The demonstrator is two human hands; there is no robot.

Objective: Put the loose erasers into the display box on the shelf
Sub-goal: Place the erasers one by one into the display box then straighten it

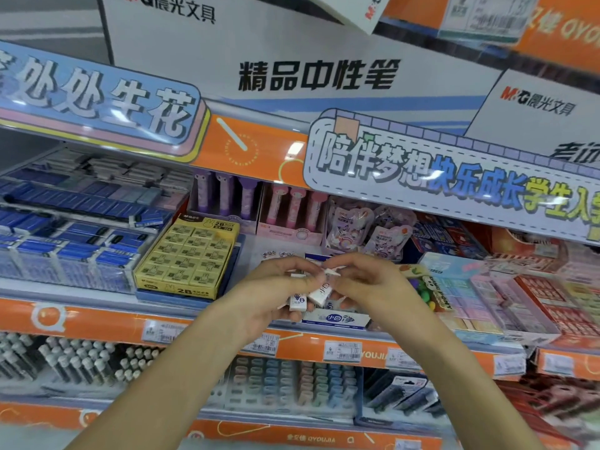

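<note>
My left hand [276,292] is cupped around several small white erasers [298,302] in front of the middle shelf. My right hand [367,284] pinches one white eraser [332,272] at its fingertips, just above the bunch in the left hand. Directly behind and below both hands sits the white-and-blue display box [336,319]; my hands hide most of it, and only its front wall with blue print shows.
A yellow 2B eraser box [186,258] stands left of the hands, with blue eraser stacks [71,248] further left. Pastel and red eraser trays [506,297] lie to the right. Pink and purple tubes [259,203] stand behind. The orange shelf edge [130,323] carries price tags.
</note>
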